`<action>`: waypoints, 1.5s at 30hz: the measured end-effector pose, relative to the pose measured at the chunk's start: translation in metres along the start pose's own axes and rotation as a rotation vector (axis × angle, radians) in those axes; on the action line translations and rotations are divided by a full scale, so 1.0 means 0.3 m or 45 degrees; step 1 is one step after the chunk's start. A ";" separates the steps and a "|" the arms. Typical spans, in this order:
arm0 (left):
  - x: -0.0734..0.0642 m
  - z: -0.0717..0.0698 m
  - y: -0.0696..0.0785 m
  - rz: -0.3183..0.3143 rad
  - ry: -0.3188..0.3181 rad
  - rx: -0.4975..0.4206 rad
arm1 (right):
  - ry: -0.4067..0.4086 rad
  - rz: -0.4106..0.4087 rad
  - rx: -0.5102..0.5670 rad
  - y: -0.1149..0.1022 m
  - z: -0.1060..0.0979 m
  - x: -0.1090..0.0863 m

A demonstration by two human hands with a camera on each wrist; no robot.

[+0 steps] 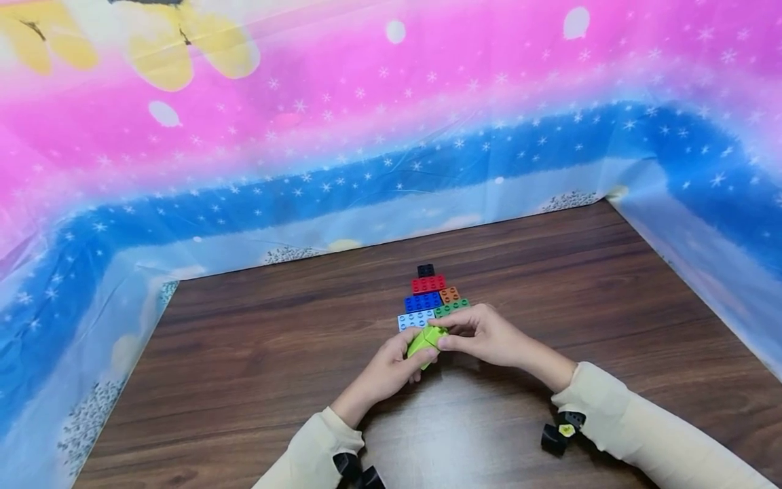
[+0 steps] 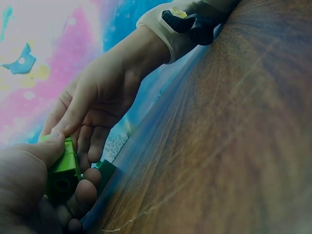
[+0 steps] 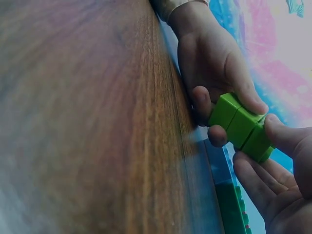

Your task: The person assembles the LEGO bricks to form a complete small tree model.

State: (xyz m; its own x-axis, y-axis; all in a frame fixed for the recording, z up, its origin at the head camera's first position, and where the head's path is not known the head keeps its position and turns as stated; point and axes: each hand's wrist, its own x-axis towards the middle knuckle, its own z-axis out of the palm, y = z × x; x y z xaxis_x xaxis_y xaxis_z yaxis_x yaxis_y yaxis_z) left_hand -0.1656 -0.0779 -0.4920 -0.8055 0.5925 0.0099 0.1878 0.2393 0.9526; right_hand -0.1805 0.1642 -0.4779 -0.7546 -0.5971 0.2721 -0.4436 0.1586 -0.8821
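On a dark wooden worktop (image 1: 256, 353) backed by star-printed cloth (image 1: 305, 136), left hand (image 1: 385, 373) and right hand (image 1: 489, 336) pinch a lime-green brick (image 1: 426, 339) between their fingers (image 3: 253, 102), just before stacked bricks (image 1: 430, 299).

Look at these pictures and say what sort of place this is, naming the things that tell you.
Probably a makeshift play or craft corner: a wooden table walled in by a bright starry plastic sheet, with toy bricks laid flat in rows, and both hands holding a lime green brick.
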 end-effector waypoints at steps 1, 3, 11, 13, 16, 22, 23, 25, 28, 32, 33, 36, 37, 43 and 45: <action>0.001 0.000 0.000 0.000 0.003 0.003 | 0.009 0.001 0.001 0.002 0.001 -0.001; 0.003 0.000 -0.001 -0.001 0.005 0.006 | 0.023 0.002 0.008 0.004 0.002 -0.002; -0.002 -0.002 0.004 -0.018 0.011 -0.013 | 0.044 0.049 0.057 -0.003 0.009 0.000; -0.002 -0.003 0.006 -0.022 0.018 -0.018 | 0.052 0.051 0.052 -0.005 0.012 0.004; -0.001 -0.006 0.006 -0.024 0.036 -0.027 | 0.070 0.041 0.039 -0.007 0.017 0.011; -0.004 -0.004 -0.004 -0.043 0.043 -0.040 | 0.091 0.040 0.030 -0.002 0.027 0.005; -0.005 -0.003 -0.004 -0.046 0.039 -0.042 | 0.090 0.041 0.024 0.000 0.028 0.003; -0.006 -0.003 -0.004 -0.040 0.037 -0.041 | 0.092 0.028 0.010 0.001 0.029 0.001; -0.004 -0.004 -0.001 -0.021 0.028 -0.030 | 0.094 0.010 -0.016 -0.003 0.025 0.001; -0.002 -0.008 0.004 -0.009 0.001 -0.011 | 0.067 -0.011 -0.031 -0.012 0.018 0.005; -0.003 -0.010 0.004 -0.011 -0.001 -0.008 | 0.057 -0.010 -0.035 -0.014 0.017 0.007; -0.004 -0.012 0.004 -0.021 -0.007 -0.002 | 0.045 0.001 -0.061 -0.022 0.017 0.009; -0.003 -0.013 0.003 -0.024 -0.009 -0.003 | 0.047 0.005 -0.069 -0.023 0.017 0.009; 0.001 -0.009 0.003 -0.035 -0.008 0.000 | 0.050 0.016 -0.086 -0.023 0.015 0.004; 0.003 -0.009 0.004 -0.030 -0.003 0.003 | 0.048 0.010 -0.087 -0.023 0.013 0.005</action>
State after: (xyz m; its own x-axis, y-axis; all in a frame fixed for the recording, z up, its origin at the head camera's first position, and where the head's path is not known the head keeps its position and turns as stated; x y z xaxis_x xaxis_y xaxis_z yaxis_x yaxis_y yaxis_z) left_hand -0.1676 -0.0793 -0.4899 -0.8084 0.5884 -0.0135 0.1698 0.2552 0.9519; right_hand -0.1767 0.1590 -0.4730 -0.7754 -0.5656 0.2809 -0.4687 0.2174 -0.8562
